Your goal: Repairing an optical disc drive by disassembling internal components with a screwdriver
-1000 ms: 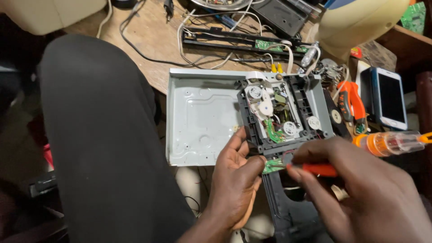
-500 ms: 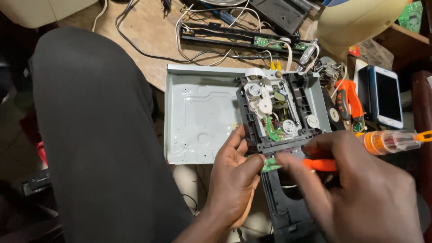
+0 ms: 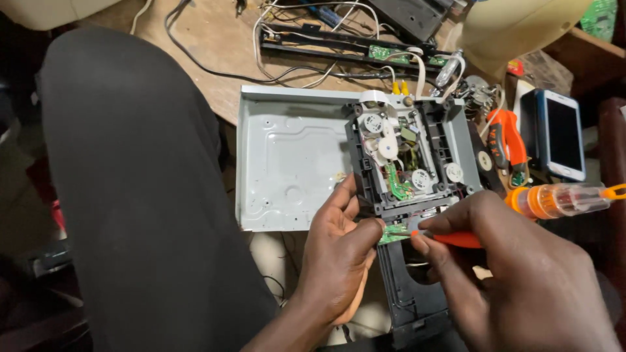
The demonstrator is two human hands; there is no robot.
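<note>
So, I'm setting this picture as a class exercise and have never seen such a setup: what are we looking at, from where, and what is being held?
The camera sits on a person's head and looks down at their own two hands. A grey metal tray with a black disc drive lies on a wooden bench, partly over the person's lap. The left hand steadies a small green circuit board at the drive's near edge. The right hand holds an orange screwdriver, tip at that board. Nearby lie a phone, cables and a second screwdriver.

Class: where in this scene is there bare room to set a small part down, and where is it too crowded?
Bare: the grey metal tray left of the black mechanism, and the wood behind it. Crowded: cables beyond, and tools beside the phone at right.
</note>
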